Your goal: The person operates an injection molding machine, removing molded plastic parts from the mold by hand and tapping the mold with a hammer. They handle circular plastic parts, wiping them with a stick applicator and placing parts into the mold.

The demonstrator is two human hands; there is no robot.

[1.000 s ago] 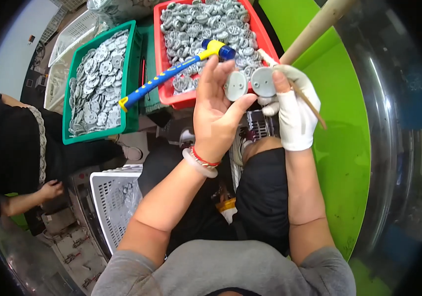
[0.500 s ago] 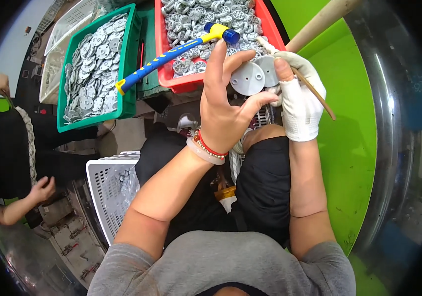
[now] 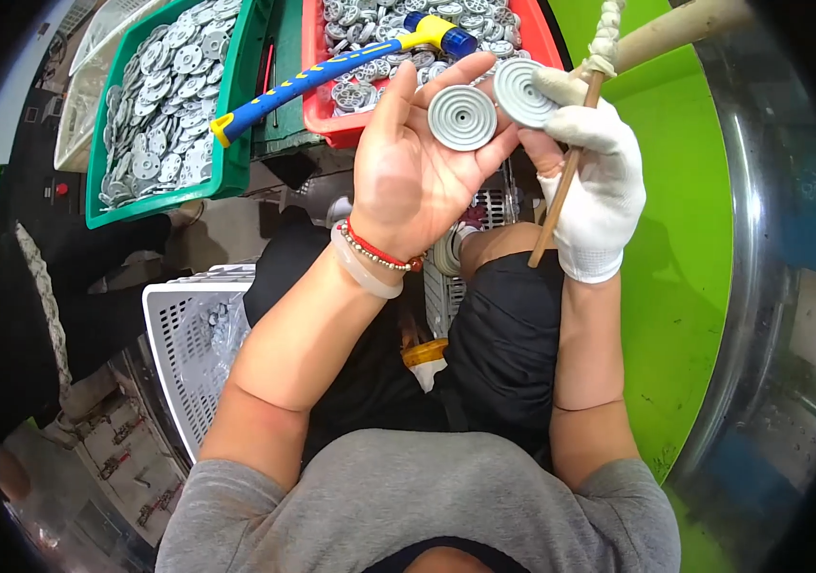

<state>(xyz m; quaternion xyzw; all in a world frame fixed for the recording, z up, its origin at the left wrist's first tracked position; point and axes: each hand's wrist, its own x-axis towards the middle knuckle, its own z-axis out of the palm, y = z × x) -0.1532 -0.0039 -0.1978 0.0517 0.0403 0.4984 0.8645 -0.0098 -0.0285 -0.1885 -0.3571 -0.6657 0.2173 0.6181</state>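
Observation:
My bare left hand [image 3: 400, 158] is turned palm up and holds a round grey disc [image 3: 463, 117] on its fingers. Concentric rings and a small centre hole show on the disc's upper face. Just to the right, my right hand [image 3: 599, 181], in a white glove with the thumb bare, pinches a second ringed grey disc [image 3: 524, 94] by its edge. The same hand also grips a thin wooden stick [image 3: 565, 186] with white wrapping at its top end. The two discs are side by side, faces toward me.
A blue and yellow mallet [image 3: 331, 91] lies across the rims of a green crate [image 3: 231, 162] of flat grey discs and a red crate [image 3: 341, 129] of grey wheel-like parts. A white basket [image 3: 179, 368] stands left of my legs. At right are a green panel [image 3: 675, 286] and a thick pole [image 3: 680, 38].
My left hand has rolled palm up, and both discs now show ringed faces instead of flat ones. The stick has swung upright. The co-worker's hands at left have moved mostly out of view.

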